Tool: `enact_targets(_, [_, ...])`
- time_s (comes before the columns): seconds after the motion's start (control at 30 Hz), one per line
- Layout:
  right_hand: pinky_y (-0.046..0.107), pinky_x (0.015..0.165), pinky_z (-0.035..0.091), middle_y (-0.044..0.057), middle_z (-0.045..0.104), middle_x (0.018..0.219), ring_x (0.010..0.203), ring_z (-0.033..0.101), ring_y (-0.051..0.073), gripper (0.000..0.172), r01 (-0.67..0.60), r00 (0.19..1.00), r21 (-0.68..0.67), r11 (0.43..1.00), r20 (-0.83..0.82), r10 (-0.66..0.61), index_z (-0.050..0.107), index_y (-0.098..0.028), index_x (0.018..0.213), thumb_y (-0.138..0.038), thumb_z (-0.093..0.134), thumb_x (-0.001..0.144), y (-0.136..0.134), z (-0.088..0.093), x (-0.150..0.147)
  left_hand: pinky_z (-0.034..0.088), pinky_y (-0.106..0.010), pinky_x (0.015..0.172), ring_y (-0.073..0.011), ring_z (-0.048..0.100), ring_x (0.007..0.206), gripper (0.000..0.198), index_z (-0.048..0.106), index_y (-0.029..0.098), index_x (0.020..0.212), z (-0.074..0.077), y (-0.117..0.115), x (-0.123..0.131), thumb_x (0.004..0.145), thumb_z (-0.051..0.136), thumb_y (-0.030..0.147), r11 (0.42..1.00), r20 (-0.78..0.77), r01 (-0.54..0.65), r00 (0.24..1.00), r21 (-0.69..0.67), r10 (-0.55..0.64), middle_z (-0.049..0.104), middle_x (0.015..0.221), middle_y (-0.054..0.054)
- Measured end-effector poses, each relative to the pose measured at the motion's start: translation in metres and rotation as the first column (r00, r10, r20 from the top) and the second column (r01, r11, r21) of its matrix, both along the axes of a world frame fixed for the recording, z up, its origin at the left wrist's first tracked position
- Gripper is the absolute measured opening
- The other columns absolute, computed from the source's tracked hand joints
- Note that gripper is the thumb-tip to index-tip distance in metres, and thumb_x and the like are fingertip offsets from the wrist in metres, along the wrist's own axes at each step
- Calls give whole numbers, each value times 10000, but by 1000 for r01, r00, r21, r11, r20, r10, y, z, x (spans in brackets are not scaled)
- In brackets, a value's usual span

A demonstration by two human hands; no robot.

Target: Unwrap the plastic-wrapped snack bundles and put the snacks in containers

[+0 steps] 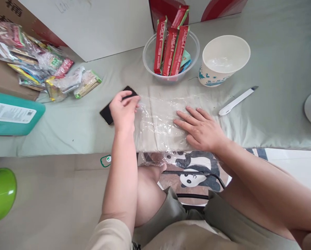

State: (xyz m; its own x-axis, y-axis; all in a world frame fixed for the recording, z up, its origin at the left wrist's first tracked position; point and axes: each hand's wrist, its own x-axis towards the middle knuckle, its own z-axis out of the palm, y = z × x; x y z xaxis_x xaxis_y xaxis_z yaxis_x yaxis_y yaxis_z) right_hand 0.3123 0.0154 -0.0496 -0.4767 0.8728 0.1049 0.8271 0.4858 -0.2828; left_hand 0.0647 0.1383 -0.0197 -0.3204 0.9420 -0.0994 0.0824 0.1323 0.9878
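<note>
A clear plastic bag (157, 119) lies spread over the cloth in front of me, its near edge hanging past the table's edge. At its left side, my left hand (125, 111) pinches the plastic between thumb and fingers. My right hand (200, 128) rests flat on the bag's right part with its fingers spread. Partly covered by my left hand, a black phone (107, 114) lies on the cloth. To the right of my right hand is a white utility knife (237, 101) with its dark blade tip pointing up and right.
Behind the bag stand a clear bowl (146, 57) of red snack packets (171, 52) and a paper tub (215, 78) with clear plastic inside. Small packaged items (46, 62) are heaped at left, near a teal container (35, 114). A white box (98, 27) blocks the back.
</note>
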Motion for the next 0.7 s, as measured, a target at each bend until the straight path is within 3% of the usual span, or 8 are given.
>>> enact_targets(0.07, [612, 1230, 330, 54, 490, 1661, 1557, 402, 394, 637, 0, 1000, -20, 1000, -10, 0, 585, -249, 1512, -264, 497, 882, 1, 1, 0, 448, -168, 504, -78, 603, 591, 171, 612, 233, 906, -1, 1, -5, 826, 726, 133, 996, 23, -74, 997, 58, 73, 704, 800, 19])
enact_targets(0.1, [613, 1236, 328, 54, 490, 1661, 1560, 400, 391, 640, 0, 1000, -30, 1000, -20, -1, 586, -250, 1509, -262, 504, 875, 1, 1, 0, 476, -168, 528, -83, 627, 629, 178, 618, 246, 949, -3, 0, -7, 841, 743, 179, 998, 41, -50, 998, 49, 48, 711, 834, 17])
enact_targets(0.2, [623, 1247, 339, 73, 476, 1669, 1567, 398, 382, 633, 11, 996, -52, 999, -86, -15, 599, -226, 1484, -228, 512, 857, 1, 2, 5, 523, -194, 579, -117, 683, 700, 495, 607, 291, 1174, -12, -7, -8, 757, 862, 217, 982, 33, 188, 982, -28, -187, 725, 905, 4])
enact_targets(0.3, [641, 1236, 383, 107, 468, 1669, 1581, 376, 391, 598, 56, 980, -62, 997, -186, -66, 603, -194, 1462, -208, 503, 873, 3, 3, 16, 525, -214, 612, -137, 697, 709, 779, 532, 314, 1358, -23, -9, -9, 687, 875, 115, 939, -58, 344, 938, 24, -342, 728, 894, 3])
enact_targets(0.4, [648, 1246, 388, 150, 467, 1661, 1575, 392, 393, 570, 149, 962, -50, 988, -226, -156, 600, -182, 1450, -204, 514, 887, 8, 4, 29, 521, -217, 619, -134, 686, 715, 766, 499, 337, 1398, -32, -1, -13, 743, 834, 121, 929, -106, 336, 941, 153, -323, 726, 907, 2])
enact_targets(0.53, [662, 1246, 383, 184, 468, 1650, 1562, 407, 413, 552, 285, 947, -24, 958, -150, -285, 603, -177, 1442, -213, 535, 896, 12, 7, 35, 539, -229, 641, -125, 661, 723, 679, 530, 372, 1360, -38, 11, -19, 788, 840, 177, 923, -102, 269, 963, 276, -250, 701, 999, -8])
enact_targets(0.7, [705, 1240, 330, 191, 506, 1619, 1554, 396, 459, 494, 382, 924, 104, 919, -71, -376, 630, -161, 1407, -253, 538, 930, 2, 23, 22, 556, -252, 649, -123, 665, 741, 749, 491, 429, 1413, -40, 3, -18, 792, 872, 257, 931, -66, 284, 959, 229, -276, 635, 1165, -32])
